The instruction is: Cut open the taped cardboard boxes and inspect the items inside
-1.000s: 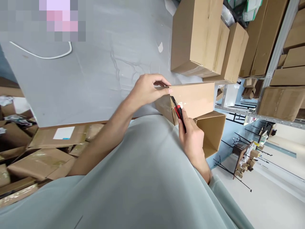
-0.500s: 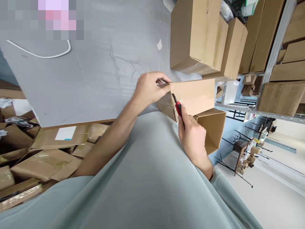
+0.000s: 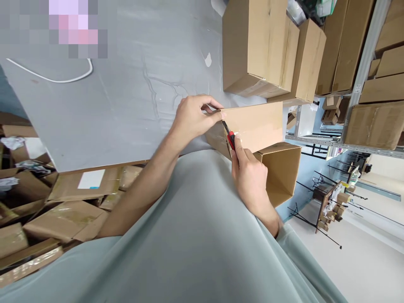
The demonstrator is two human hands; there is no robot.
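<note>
A tan cardboard box (image 3: 255, 124) lies at the table's near edge, close against my body. My left hand (image 3: 195, 112) grips the upper left corner of this box, thumb on the near face and fingers over the far edge. Wrapped round a red and black utility knife (image 3: 231, 136), my right hand (image 3: 251, 174) has its index finger stretched along the tool. The dark blade tip is at the box's left edge, just below my left thumb; whether it has gone into the cardboard I cannot tell.
Larger cardboard boxes (image 3: 265, 46) stand on the grey table (image 3: 126, 109) at the upper right. An open box (image 3: 280, 172) sits just right of my right hand. Flattened and used cartons (image 3: 66, 219) pile up at lower left. A white cable (image 3: 72, 80) lies upper left. Shelving (image 3: 356, 84) stands right.
My right hand has moved the knife a little up and left, bringing its blade up to the box's left edge. My left hand keeps its grip; the view has shifted slightly.
</note>
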